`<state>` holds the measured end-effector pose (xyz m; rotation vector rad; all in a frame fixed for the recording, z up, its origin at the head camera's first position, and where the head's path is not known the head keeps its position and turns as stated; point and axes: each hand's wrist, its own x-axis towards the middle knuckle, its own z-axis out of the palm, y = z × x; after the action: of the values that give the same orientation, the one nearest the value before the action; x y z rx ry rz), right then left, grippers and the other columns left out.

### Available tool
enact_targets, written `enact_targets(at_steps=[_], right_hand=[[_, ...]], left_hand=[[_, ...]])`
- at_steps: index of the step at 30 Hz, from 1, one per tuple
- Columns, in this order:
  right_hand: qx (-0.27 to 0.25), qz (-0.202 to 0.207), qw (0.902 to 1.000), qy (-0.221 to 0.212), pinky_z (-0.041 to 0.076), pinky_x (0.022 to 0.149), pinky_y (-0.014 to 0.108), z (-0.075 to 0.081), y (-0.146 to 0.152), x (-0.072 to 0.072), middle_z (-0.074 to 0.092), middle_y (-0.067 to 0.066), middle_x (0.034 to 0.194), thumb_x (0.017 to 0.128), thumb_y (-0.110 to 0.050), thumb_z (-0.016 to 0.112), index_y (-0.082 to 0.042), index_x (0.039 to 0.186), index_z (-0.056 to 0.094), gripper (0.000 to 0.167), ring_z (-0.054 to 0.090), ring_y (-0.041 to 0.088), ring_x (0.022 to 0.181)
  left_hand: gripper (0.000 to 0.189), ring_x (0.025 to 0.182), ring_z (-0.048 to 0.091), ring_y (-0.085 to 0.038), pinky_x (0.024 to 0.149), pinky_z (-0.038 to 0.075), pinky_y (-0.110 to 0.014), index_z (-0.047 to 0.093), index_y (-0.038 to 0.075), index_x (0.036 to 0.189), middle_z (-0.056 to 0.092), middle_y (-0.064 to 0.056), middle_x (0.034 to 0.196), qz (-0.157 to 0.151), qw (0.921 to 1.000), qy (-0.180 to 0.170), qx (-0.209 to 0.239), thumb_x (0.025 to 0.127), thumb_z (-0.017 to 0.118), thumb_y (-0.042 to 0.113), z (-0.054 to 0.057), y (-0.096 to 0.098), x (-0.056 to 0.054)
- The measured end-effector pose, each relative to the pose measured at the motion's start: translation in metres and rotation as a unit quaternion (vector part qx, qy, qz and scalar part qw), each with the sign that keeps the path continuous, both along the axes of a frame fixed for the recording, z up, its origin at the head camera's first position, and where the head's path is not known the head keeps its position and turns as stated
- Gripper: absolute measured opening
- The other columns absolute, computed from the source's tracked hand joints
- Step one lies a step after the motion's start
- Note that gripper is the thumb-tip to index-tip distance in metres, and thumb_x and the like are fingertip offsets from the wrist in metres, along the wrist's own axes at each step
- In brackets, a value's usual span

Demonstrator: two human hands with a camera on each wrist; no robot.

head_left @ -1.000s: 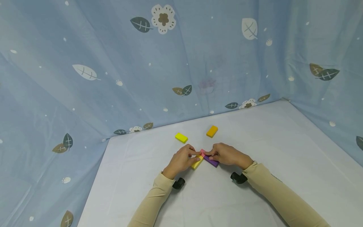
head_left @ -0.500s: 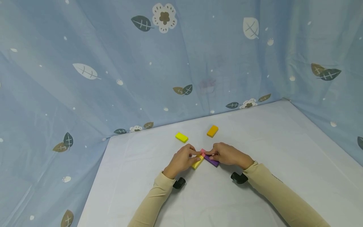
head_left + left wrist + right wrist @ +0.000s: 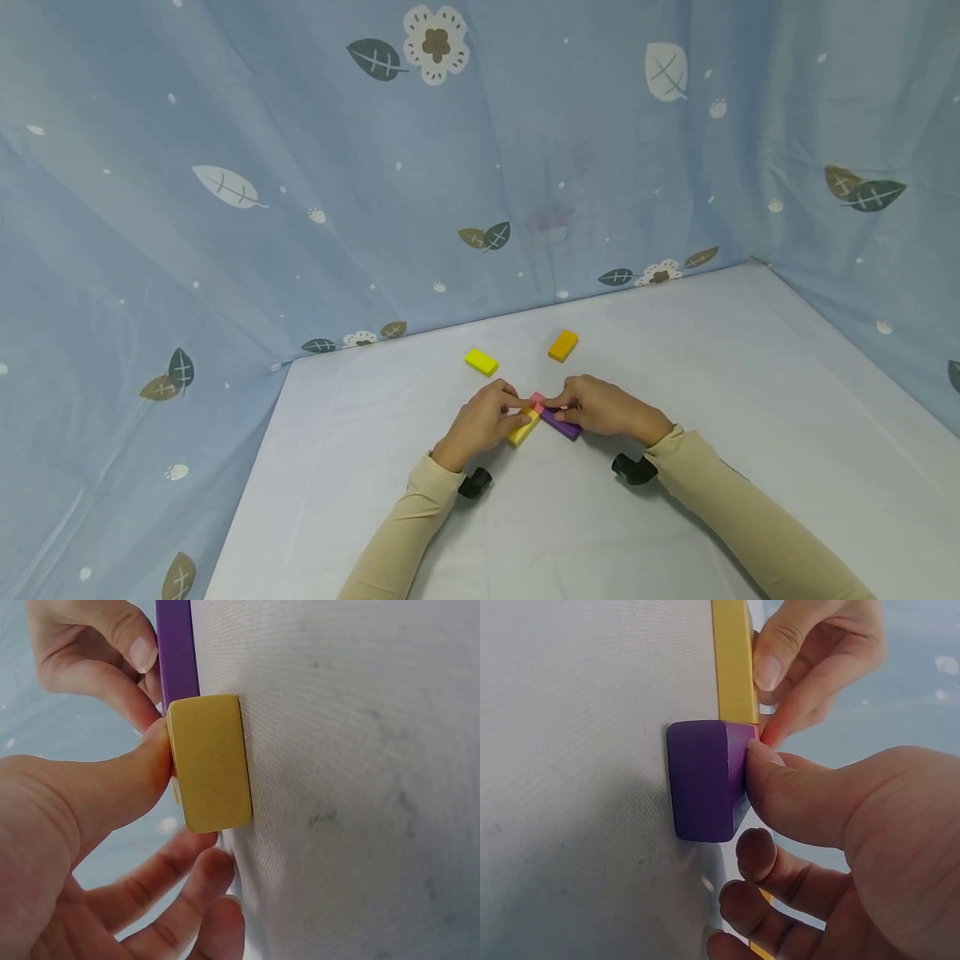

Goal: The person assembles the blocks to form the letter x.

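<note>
A yellow block (image 3: 524, 427) and a purple block (image 3: 561, 423) lie flat on the white cloth and meet at an angle. At their meeting point sits a pink block (image 3: 537, 401), partly hidden by fingers. My left hand (image 3: 483, 419) holds the yellow block, thumb on its upper face, index finger reaching to the pink block. From the other side, my right hand (image 3: 603, 407) holds the purple block, its index finger also at the pink one. In the left wrist view, the yellow block's end (image 3: 210, 763) faces the camera; in the right wrist view, the purple block's end (image 3: 699, 781) does.
Farther back lie a bright yellow block (image 3: 482, 362) and an orange block (image 3: 563, 346), apart from each other. A blue patterned curtain (image 3: 337, 208) stands behind the white-covered table (image 3: 675, 333). Black wrist devices (image 3: 634, 469) sit under both forearms.
Both hands and the blocks hold their places. The head view has shifted very slightly.
</note>
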<state>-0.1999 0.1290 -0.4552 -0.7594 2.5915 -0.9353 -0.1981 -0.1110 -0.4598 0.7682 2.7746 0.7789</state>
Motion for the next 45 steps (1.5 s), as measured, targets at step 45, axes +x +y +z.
enact_targets(at_steps=[45], right_hand=[[-0.037,-0.05,0.9908,0.12,0.049,0.077,0.033,0.051,0.042,-0.036,0.066,0.004,0.098,0.097,-0.012,0.072,-0.003,0.13,0.069,0.035,0.058,0.019,0.092]], left_hand=[[0.028,0.083,0.052,-0.01,0.062,0.041,-0.02,0.077,0.02,0.124,0.067,-0.003,0.11,0.007,0.9999,-0.01,0.009,0.097,0.075,0.025,0.0,-0.001,-0.002]])
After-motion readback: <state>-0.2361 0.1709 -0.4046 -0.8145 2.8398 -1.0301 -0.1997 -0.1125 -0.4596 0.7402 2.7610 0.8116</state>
